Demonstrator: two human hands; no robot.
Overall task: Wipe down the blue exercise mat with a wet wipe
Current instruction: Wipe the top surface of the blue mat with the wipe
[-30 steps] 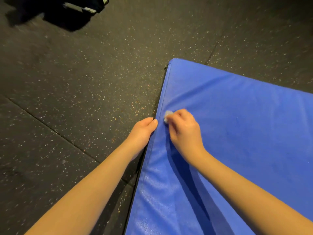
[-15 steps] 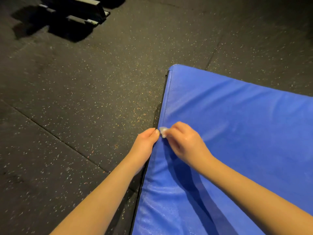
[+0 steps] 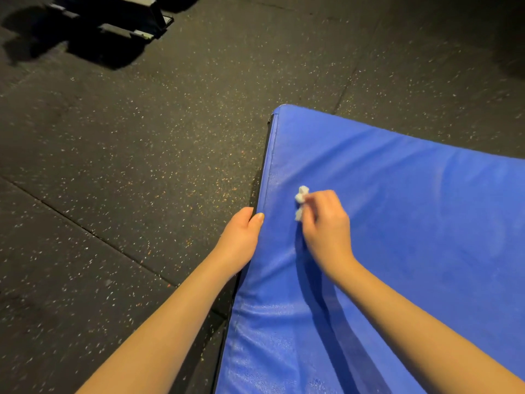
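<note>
The blue exercise mat (image 3: 412, 223) lies on the floor and fills the right half of the head view, its far left corner near the middle. My right hand (image 3: 326, 226) pinches a small crumpled white wet wipe (image 3: 300, 199) and presses it on the mat a little in from the left edge. My left hand (image 3: 241, 237) grips that left edge, thumb on top of the mat and fingers down over the black side.
Dark speckled rubber floor tiles (image 3: 127, 180) surround the mat. A low dark piece of gym equipment (image 3: 127, 18) with metal feet stands at the far upper left, well away from the mat.
My right hand has slid the wipe to the right, away from the mat's left edge. My left hand keeps its hold on the edge. The view has tilted slightly.
</note>
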